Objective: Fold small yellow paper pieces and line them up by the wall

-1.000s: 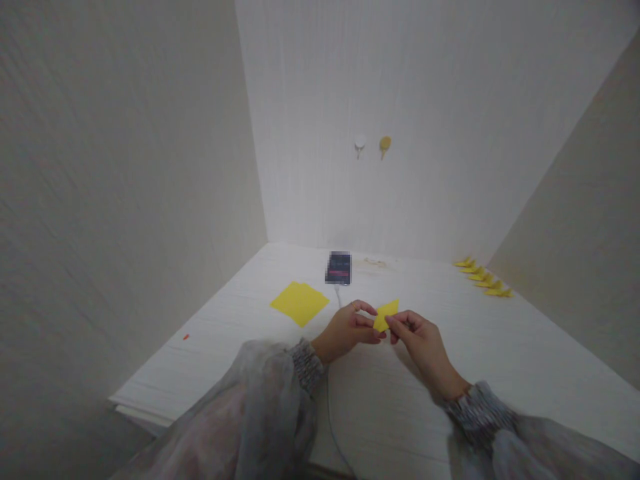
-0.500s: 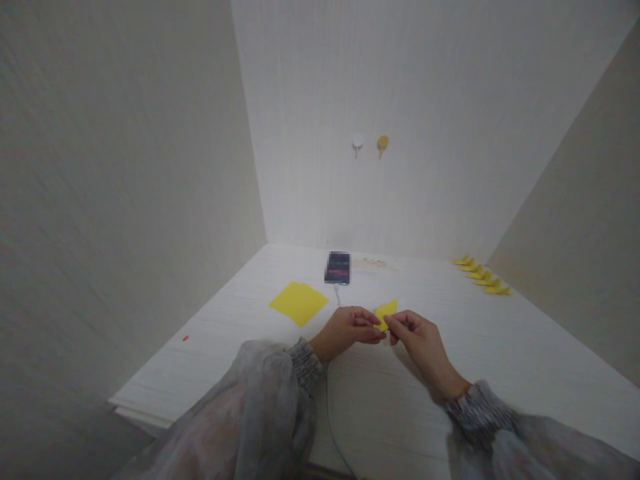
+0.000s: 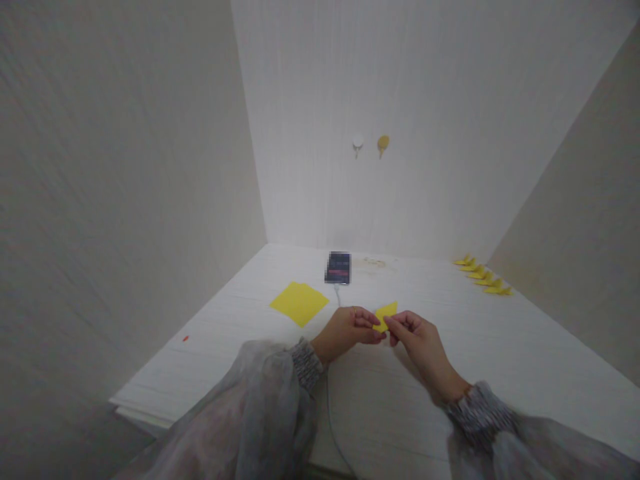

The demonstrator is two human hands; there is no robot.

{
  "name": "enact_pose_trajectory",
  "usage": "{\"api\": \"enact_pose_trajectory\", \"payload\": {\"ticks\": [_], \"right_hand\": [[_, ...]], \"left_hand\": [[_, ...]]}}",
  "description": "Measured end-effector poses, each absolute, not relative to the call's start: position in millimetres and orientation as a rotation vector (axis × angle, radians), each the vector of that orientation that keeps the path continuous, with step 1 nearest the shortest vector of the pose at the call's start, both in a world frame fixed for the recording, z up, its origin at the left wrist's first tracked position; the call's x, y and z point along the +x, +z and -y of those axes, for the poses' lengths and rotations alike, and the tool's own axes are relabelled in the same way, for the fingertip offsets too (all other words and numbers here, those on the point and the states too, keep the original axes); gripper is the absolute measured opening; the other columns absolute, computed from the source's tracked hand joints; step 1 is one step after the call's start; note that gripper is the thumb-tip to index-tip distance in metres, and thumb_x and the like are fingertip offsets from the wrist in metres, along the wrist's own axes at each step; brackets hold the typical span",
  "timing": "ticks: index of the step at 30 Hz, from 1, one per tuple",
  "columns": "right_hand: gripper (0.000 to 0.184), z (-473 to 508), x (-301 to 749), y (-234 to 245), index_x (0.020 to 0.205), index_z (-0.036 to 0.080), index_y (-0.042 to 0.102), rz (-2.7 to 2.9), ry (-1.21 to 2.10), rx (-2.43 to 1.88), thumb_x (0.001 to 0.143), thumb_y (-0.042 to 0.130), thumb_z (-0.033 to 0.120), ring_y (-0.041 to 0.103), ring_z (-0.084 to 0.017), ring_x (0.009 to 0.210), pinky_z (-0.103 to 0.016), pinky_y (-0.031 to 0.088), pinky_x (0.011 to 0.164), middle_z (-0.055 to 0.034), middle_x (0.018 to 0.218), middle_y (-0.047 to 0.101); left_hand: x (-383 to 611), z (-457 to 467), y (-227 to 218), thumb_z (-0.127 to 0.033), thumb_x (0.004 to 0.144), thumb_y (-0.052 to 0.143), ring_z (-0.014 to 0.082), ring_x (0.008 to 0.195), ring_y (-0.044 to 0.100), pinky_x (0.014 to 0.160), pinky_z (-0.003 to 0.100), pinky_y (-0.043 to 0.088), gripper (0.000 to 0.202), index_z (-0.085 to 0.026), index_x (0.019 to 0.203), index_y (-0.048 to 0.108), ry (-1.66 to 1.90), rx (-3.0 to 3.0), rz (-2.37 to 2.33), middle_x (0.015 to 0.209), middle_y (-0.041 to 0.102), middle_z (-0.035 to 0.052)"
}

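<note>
Between my two hands is a small folded piece of yellow paper, held up over the white table. My left hand grips its left edge with the thumb below and the fingers behind. On its right side my right hand pinches the paper between thumb and fingertips. Part of the paper is covered by the fingers. To the left of my hands lie flat square sheets of yellow paper. Several folded yellow paper figures stand in a slanting row at the far right.
A blurred phone lies behind my hands, its white cable running to the table's front edge. A small red object is at the left. Two hooks, one white and one tan, are on the back wall. Walls enclose both sides.
The paper's upper tip sits very slightly lower. Otherwise both hands keep the same grip, and the sheets and folded figures stay in place.
</note>
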State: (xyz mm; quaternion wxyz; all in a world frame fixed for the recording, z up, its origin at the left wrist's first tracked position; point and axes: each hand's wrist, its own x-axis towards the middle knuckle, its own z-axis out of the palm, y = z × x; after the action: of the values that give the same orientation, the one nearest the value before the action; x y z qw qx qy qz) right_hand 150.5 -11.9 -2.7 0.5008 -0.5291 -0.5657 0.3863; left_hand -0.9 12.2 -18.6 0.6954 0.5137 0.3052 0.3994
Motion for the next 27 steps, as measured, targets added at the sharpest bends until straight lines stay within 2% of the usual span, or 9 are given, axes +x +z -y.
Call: {"api": "enact_pose_trajectory", "payload": {"ticks": [8,13,21,27], "right_hand": [[0.025,10.1,149.1,-4.2,0.060,0.018,0.050,1.319,1.004,-1.228,0.065,0.060,0.040,0.048,-0.010,0.042,-0.023,0.036,0.046,0.0034,0.043,0.053],[0.030,8.6,147.2,-4.7,0.072,0.020,0.045,1.255,1.122,-1.081,0.061,0.063,0.040,0.048,-0.010,0.039,-0.022,0.035,0.041,0.0059,0.044,0.051],[0.035,7.6,147.9,-6.8,0.082,0.021,0.040,1.199,1.194,-1.056,0.061,0.064,0.036,0.047,-0.009,0.038,-0.020,0.035,0.040,0.0078,0.044,0.051],[0.035,7.7,148.9,-7.9,0.083,0.020,0.044,1.198,1.243,-1.040,0.060,0.065,0.035,0.053,-0.011,0.044,-0.023,0.040,0.046,0.0046,0.053,0.056]], "left_hand": [[0.1,-11.4,-17.3,-0.021,0.048,0.073,0.0164,0.067,0.061,0.069,0.033,0.046,0.036,-0.012,0.074,0.049,0.915,1.150,-0.715,0.065,0.062,0.0026],[0.3,-11.4,-17.6,-0.019,0.047,0.073,0.0166,0.062,0.061,0.065,0.034,0.048,0.041,-0.015,0.073,0.041,0.952,1.135,-0.740,0.055,0.058,-0.0027],[0.9,-11.0,-16.5,-0.019,0.048,0.072,0.0160,0.060,0.061,0.065,0.034,0.047,0.045,-0.016,0.075,0.036,0.923,1.105,-0.719,0.057,0.060,-0.0019],[0.6,-8.6,-15.5,-0.020,0.049,0.072,0.0147,0.059,0.061,0.067,0.035,0.047,0.046,-0.017,0.075,0.035,0.899,1.070,-0.670,0.055,0.058,-0.0042]]}}
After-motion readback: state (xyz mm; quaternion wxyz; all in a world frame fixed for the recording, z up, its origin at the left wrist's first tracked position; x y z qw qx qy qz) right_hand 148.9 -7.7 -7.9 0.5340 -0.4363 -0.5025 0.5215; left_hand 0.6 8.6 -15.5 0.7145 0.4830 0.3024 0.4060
